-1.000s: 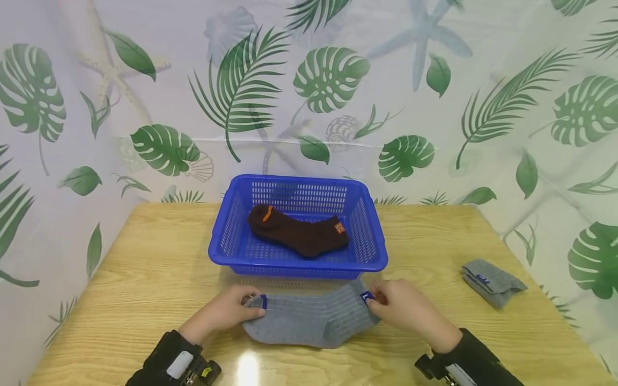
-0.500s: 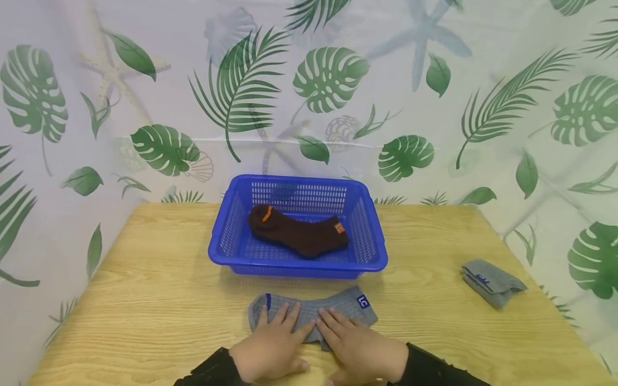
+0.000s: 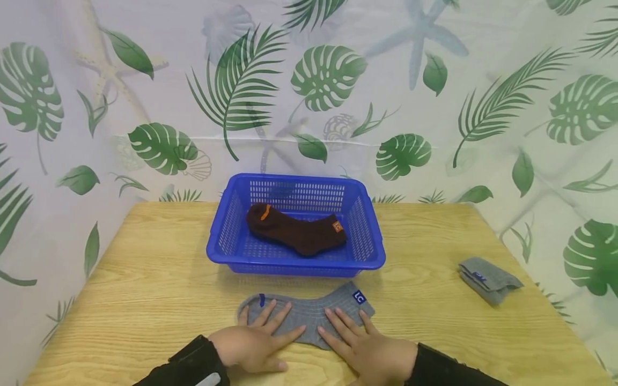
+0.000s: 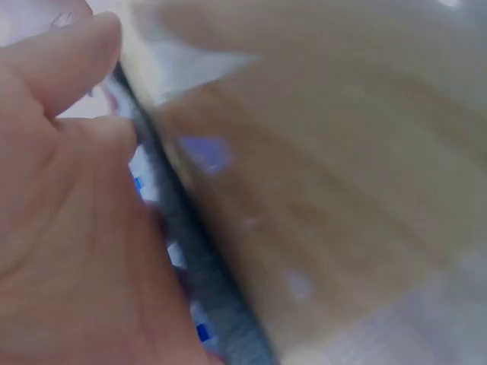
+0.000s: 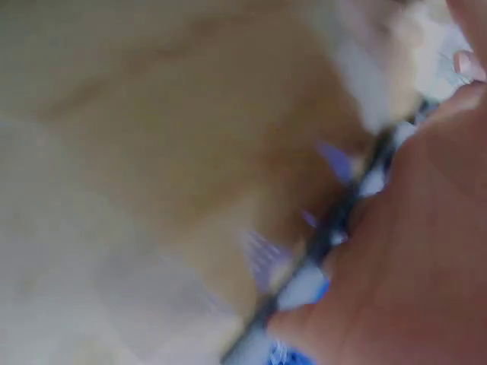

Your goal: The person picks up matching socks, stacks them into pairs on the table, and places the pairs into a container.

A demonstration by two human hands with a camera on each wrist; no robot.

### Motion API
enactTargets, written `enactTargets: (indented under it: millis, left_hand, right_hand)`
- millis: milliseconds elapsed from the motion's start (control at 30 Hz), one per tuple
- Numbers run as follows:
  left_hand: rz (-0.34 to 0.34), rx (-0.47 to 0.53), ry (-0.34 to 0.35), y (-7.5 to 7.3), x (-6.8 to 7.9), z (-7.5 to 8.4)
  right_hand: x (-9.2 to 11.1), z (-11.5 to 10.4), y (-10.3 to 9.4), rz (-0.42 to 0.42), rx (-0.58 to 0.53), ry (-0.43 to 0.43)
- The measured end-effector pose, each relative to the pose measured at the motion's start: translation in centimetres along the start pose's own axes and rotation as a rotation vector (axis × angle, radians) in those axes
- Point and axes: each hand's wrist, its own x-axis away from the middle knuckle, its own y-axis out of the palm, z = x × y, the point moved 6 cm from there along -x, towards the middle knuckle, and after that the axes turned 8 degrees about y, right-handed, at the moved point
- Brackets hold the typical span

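A grey sock lies flat on the table in front of the basket, its blue LC label at the right end and a blue mark at the toe. My left hand rests on its toe half with fingers straight and spread. On the cuff half, my right hand presses down the same way, fingers fanned out. Both wrist views are blurred; the sock's edge shows as a thin dark strip beside the left palm, and the sock appears likewise beside the right hand.
A blue plastic basket stands just behind the grey sock, with a brown sock with orange marks inside. Another grey sock, folded, lies at the table's right side. A leaf-print cloth hangs behind the wooden table.
Both hands have let go of the sock's two ends and come down flat on it. Since half a second ago, they have spread slightly apart and the sock lies more stretched out.
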Motion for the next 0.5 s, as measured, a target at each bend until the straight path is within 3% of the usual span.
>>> enactTargets:
  millis: [133, 200, 267, 367, 500]
  left_hand:
    - [0.137, 0.010, -0.004, -1.5, 0.9, 0.0]
    - [0.183, 0.000, -0.030, -2.0, 1.5, -0.3]
    - [0.186, -0.035, -0.062, -2.0, 2.2, -0.6]
    - [0.139, -0.047, -0.084, -1.3, 2.8, -1.4]
    - [0.141, -0.024, -0.072, -0.7, 3.0, -1.7]
  right_hand:
    - [0.3, 0.8, -2.0, 0.204, -0.045, 0.017]
    - [0.5, 1.6, -2.7, 0.276, -0.059, 0.067]
    - [0.7, 2.5, -2.6, 0.293, -0.036, 0.120]
    - [0.9, 3.4, -1.9, 0.250, -0.026, 0.162]
    - [1.1, 4.2, -2.0, 0.255, -0.074, 0.135]
